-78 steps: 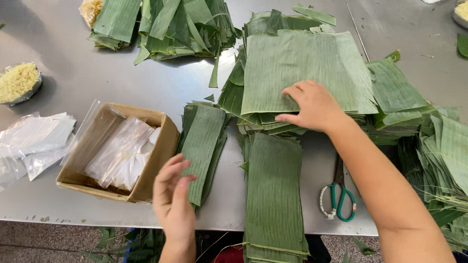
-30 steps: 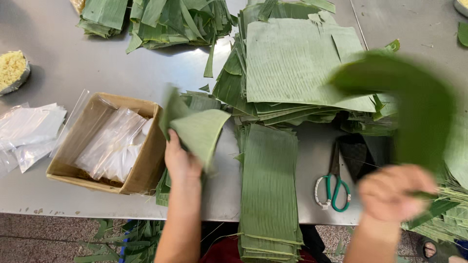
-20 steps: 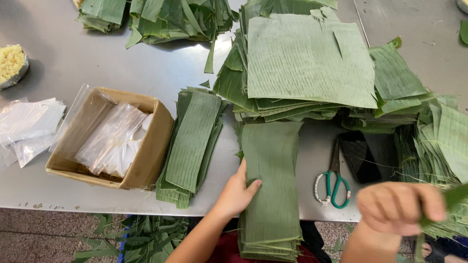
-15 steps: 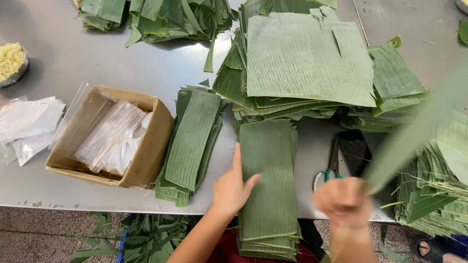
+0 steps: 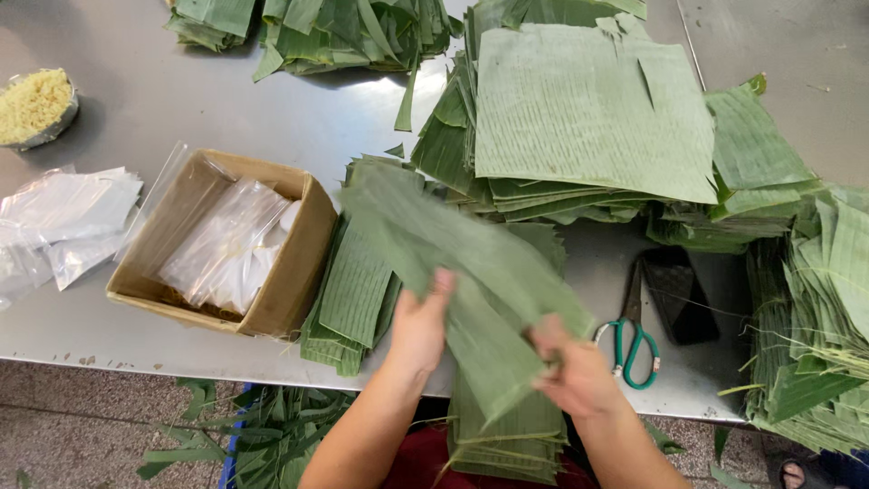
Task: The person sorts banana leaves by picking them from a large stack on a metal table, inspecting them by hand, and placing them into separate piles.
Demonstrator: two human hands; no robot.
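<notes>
From the head view, looking down on a steel table. Left hand closed on a long green leaf strip, thumb up over its face, fingers hidden beneath. Right hand pinching the same strip nearer its lower end, thumb on top. Strip held slanted above the table edge, blurred, upper end reaching toward the cardboard box, lower end over a narrow stack of strips hanging past the edge. Just left of the hands, a second stack of narrow strips lying against the box. Inside the box, clear plastic bags; more bags loose at far left, beside a bowl of yellowish grains. Behind the hands, a broad pile of square leaf sheets. Right of the hands, green-handled scissors lying flat beside a dark object, then a heap of leaves at the table's right end.
</notes>
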